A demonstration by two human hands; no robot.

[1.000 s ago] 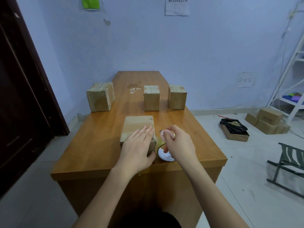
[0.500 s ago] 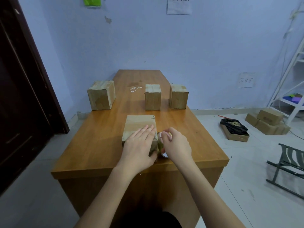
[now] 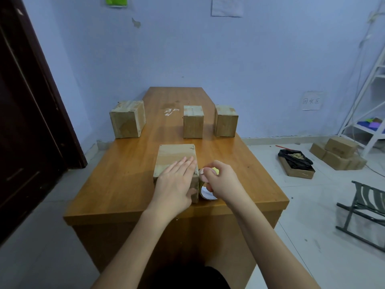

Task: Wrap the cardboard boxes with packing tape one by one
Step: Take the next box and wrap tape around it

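Since the earlier frame, the right hand point(image 3: 221, 180) has carried the brown roll of packing tape point(image 3: 206, 191) in against the right side of the near brown cardboard box point(image 3: 177, 158), which sits at the front of the orange wooden table point(image 3: 125, 184). Its fingers are curled round the roll. The left hand point(image 3: 176, 182) lies flat on the box, fingers straight. Step in hand: likely anchoring tape to the side. Next: draw tape across while pressing the box.

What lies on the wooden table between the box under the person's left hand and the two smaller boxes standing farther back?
In the head view, only bare wooden table separates the near cardboard box from the two smaller cardboard boxes.
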